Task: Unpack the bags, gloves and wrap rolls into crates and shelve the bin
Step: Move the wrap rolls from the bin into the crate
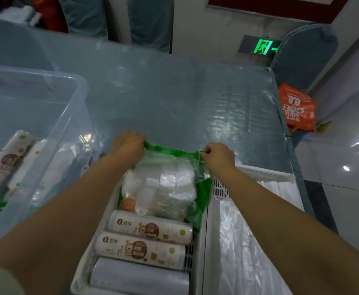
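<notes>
A green-edged clear plastic pack of bags (pixel 163 182) is being held at its far corners, probably so it is being settled flat into the far end of the white slotted plastic crate (pixel 197 252), beyond three wrap rolls (pixel 148 229). The left hand (pixel 127 146) is being curled over the left corner, and the right hand (pixel 218 156) is being pinched on the right corner, so the pack is lying under and just near of the fingers.

Seemingly bare tabletop (pixel 174 92) beyond crates (pixel 206 231)

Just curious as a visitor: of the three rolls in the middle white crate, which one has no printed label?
The plain grey roll, the one nearest the camera. The two printed rolls beyond it carry brown logos and writing.
</notes>
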